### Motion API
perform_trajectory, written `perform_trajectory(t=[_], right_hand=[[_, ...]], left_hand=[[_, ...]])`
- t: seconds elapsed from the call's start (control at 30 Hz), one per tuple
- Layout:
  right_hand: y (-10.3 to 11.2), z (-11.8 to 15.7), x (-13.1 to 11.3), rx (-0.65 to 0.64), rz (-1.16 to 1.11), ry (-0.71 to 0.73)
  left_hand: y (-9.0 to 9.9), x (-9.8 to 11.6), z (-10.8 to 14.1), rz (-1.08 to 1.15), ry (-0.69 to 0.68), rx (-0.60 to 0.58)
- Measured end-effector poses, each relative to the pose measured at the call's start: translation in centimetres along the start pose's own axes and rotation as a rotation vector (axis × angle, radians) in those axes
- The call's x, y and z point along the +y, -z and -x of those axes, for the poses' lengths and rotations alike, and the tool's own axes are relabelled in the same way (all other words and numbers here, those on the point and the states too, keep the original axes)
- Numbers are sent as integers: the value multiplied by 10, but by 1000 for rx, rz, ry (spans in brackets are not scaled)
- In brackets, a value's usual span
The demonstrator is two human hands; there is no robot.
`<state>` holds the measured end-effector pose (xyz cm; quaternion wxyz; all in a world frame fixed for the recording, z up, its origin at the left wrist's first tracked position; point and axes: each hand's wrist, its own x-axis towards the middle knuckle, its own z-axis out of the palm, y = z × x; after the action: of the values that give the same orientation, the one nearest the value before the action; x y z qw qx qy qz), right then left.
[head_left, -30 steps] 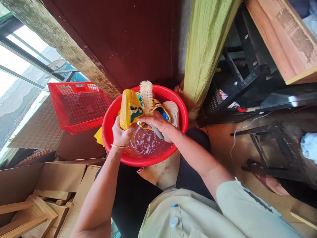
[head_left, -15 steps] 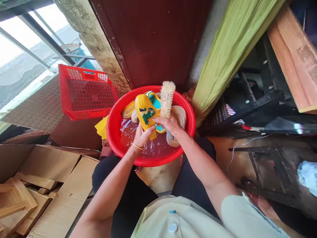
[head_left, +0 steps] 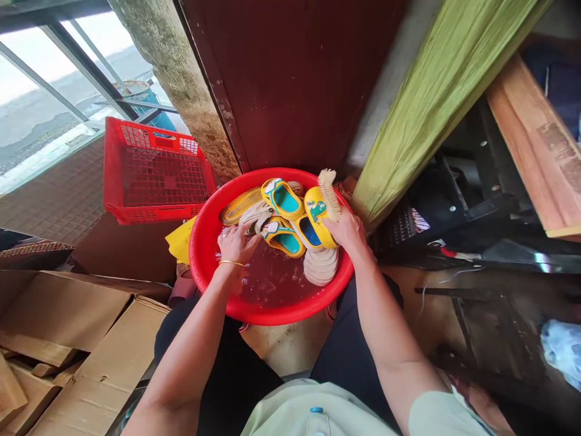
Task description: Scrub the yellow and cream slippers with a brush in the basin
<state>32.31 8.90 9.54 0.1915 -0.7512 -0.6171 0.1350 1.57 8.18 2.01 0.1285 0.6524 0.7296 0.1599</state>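
A red basin (head_left: 198, 257) of water stands between my knees, with several shoes piled in it. My left hand (head_left: 235, 245) is over its left side, thumb and fingers apart, at the edge of a whitish shoe (head_left: 255, 215). My right hand (head_left: 347, 231) grips a scrub brush (head_left: 330, 192), bristles up; its handle is hidden. Against that hand lies a yellow clog (head_left: 320, 217) with a green dinosaur on it. Two yellow clogs with turquoise insides, an upper clog (head_left: 285, 200) and a lower clog (head_left: 285, 240), lie in the middle. A yellow sole (head_left: 241, 206) shows behind.
A red plastic crate (head_left: 158, 175) sits at the left behind the basin. Cardboard boxes (head_left: 109, 357) with wood pieces stand at my left. A dark red door (head_left: 290, 85) rises behind the basin, and a green curtain (head_left: 408, 115) hangs at the right.
My left hand has let go of the dinosaur clog and moved left to the whitish shoe. That clog now lies at the right on the pile. My right hand moved right with the brush.
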Motion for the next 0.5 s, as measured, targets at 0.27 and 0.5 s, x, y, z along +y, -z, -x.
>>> perform_trajectory(t=[0.27,0.5], right_hand=[[1,4,5,-10,75,62],[-9,20,-9,-95,-35,162]], left_hand=[[-26,14,12,-90,-177,-67],[-42,24,16,-197,-159,19]])
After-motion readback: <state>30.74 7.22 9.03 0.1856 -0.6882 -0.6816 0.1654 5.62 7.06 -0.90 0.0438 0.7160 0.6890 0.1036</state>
